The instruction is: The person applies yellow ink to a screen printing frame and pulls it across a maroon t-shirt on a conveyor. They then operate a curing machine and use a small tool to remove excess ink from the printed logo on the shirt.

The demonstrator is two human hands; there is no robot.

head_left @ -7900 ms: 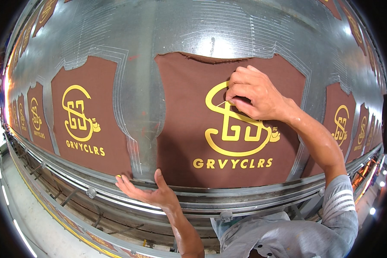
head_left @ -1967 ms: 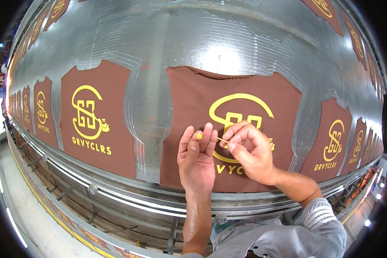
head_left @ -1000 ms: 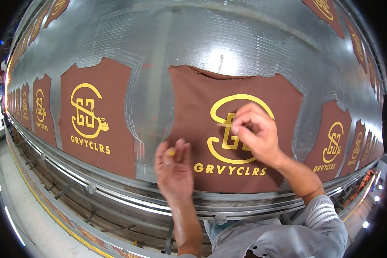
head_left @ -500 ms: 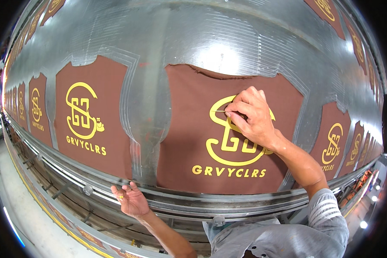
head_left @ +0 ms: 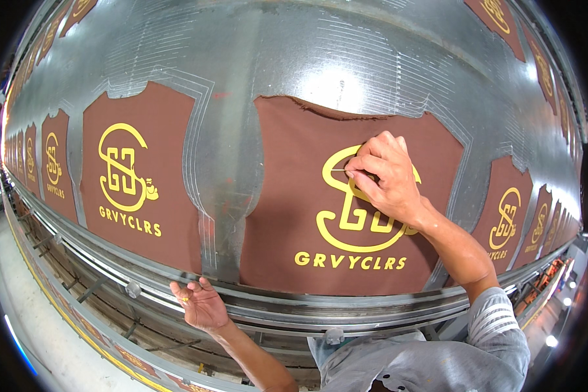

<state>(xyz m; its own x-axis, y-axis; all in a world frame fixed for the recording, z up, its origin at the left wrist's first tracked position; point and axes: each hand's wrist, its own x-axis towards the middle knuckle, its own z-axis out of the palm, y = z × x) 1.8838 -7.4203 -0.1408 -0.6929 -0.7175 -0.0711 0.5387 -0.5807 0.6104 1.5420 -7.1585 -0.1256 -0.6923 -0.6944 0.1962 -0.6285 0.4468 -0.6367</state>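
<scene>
My right hand (head_left: 382,176) pinches a thin, light stick (head_left: 338,170), its tip on the upper-left curve of the yellow print (head_left: 336,228) on a brown shirt panel (head_left: 274,196). The hand covers part of that print, and its shadow darkens the cloth. My left hand (head_left: 202,307) is palm up at the table's front rail, below and left of that panel, fingers loosely curled and apart, with a small yellow dab on one fingertip. The panel lies on a grey table (head_left: 228,130), its neckline edge a little rolled.
More printed brown panels (head_left: 137,176) lie in rows to the left, right (head_left: 500,209) and along the far edge (head_left: 496,26). Metal rails (head_left: 287,307) and small blocks (head_left: 134,289) run along the front edge. A pale floor (head_left: 39,307) shows at lower left.
Two seconds ago my hands were together over the print. My left hand has moved down-left to the rail, my right hand up along the print with the stick. The last half second shows little movement.
</scene>
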